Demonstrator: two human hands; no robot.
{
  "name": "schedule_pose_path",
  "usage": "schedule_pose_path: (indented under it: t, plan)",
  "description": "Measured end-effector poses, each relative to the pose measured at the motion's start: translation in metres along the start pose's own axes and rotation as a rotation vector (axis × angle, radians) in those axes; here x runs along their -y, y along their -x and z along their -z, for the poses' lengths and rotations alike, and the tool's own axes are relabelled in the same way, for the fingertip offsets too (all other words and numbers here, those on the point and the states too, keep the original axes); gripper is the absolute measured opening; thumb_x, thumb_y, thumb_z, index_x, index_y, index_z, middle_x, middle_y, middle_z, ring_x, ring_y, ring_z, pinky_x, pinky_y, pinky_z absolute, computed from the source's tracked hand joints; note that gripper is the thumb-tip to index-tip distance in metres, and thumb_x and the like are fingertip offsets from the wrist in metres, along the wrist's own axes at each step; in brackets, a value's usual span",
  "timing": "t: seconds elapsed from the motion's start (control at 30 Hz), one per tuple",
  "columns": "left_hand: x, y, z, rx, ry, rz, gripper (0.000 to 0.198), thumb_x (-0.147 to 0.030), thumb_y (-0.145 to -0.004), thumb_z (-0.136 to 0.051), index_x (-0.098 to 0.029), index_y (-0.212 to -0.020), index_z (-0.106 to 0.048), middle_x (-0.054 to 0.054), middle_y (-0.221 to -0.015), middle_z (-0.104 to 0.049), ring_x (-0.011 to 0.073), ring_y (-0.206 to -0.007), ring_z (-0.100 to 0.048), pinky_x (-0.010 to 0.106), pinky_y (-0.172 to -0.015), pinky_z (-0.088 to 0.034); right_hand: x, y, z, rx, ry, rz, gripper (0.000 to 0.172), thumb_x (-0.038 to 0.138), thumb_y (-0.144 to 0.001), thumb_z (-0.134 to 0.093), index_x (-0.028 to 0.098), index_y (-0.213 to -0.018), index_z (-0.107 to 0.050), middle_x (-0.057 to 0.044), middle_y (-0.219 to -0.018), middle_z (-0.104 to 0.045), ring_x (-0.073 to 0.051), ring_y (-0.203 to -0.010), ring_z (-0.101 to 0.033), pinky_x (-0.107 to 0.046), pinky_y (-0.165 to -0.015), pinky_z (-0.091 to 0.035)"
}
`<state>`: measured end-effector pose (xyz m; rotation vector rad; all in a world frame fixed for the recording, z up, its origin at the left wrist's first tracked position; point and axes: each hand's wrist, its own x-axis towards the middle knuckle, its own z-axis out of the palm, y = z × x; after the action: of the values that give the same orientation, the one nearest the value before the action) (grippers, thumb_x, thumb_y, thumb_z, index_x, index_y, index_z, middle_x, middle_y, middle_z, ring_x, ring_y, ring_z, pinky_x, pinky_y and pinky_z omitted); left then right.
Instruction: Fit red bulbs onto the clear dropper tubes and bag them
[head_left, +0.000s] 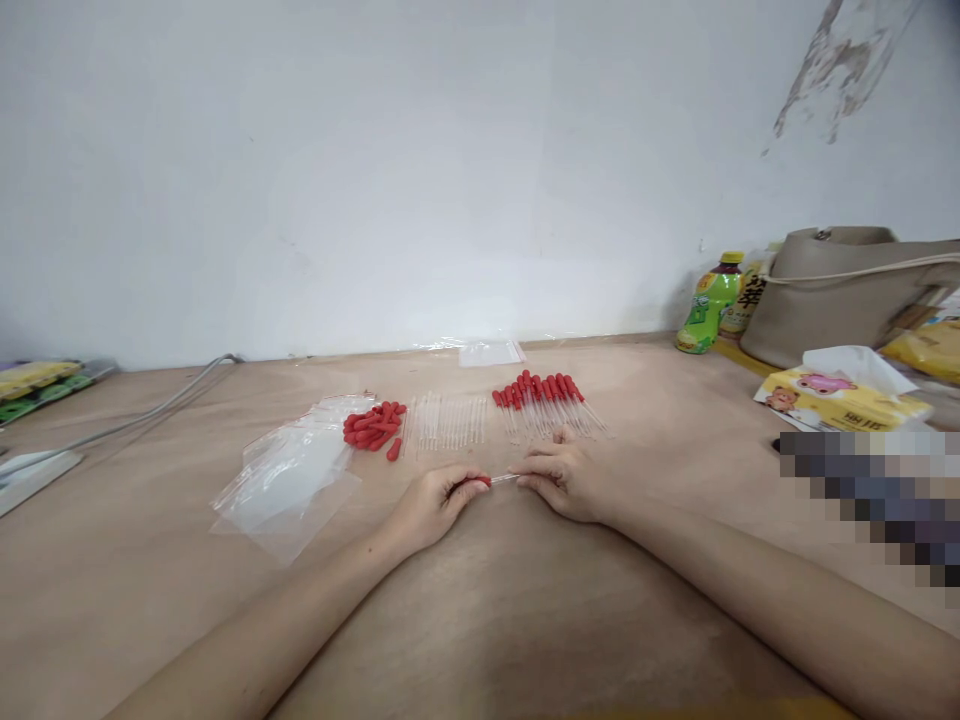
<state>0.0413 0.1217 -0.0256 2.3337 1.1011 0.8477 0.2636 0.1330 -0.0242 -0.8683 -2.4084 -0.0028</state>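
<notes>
My left hand (439, 505) is closed on a red rubber dropper bulb (484, 481), most of it hidden by the fingers. A thin clear dropper tube (504, 478) meets the bulb's open end, and my right hand (566, 478) pinches the tube's other end. Beyond my hands lies a row of bare clear tubes (450, 422). Left of that row is a pile of loose red bulbs (369, 428), with a single red bulb (394, 449) just in front. Several droppers with red bulbs on them (544, 395) lie side by side behind my right hand.
Clear plastic bags (289, 490) are spread at the left, partly under the bulb pile. Another clear bag (491, 353) lies by the wall. A grey cable (169, 400) crosses the far left. Rightward stand a green bottle (705, 308), a beige bag (832, 295) and a yellow tissue pack (832, 398).
</notes>
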Motion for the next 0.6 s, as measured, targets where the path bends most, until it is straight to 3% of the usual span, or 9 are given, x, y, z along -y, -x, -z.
schedule_pose_path:
  t: [0.27, 0.5, 0.6]
  plan:
    - [0.004, 0.001, -0.003, -0.007, -0.003, 0.040, 0.021, -0.033, -0.084, -0.047, -0.021, -0.088, -0.063, 0.000, -0.081, -0.066, 0.0138, -0.073, -0.060, 0.024, -0.066, -0.047, 0.002, 0.004, -0.004, -0.105, 0.154, 0.056, 0.019, 0.020, -0.084, -0.045, 0.022, -0.084, -0.064, 0.000, -0.070, -0.063, -0.010, -0.058, -0.047, -0.031, -0.069, -0.025]
    - [0.010, 0.000, -0.003, -0.093, 0.029, 0.050, 0.020, -0.033, -0.080, -0.054, -0.021, -0.092, -0.064, 0.000, -0.086, -0.068, 0.0142, -0.075, -0.062, 0.024, -0.069, -0.050, -0.005, 0.003, -0.007, -0.200, -0.017, 0.077, 0.019, 0.019, -0.084, -0.044, 0.017, -0.096, -0.059, -0.005, -0.081, -0.064, -0.013, -0.070, -0.053, -0.029, -0.068, -0.034]
    - [0.009, -0.001, -0.001, -0.107, 0.014, 0.036, 0.019, -0.031, -0.080, -0.055, -0.020, -0.092, -0.064, 0.000, -0.087, -0.068, 0.0137, -0.074, -0.062, 0.023, -0.068, -0.050, -0.003, 0.003, -0.004, -0.191, -0.049, 0.027, 0.015, 0.018, -0.084, -0.045, 0.017, -0.089, -0.058, -0.004, -0.078, -0.063, -0.013, -0.070, -0.053, -0.028, -0.066, -0.036]
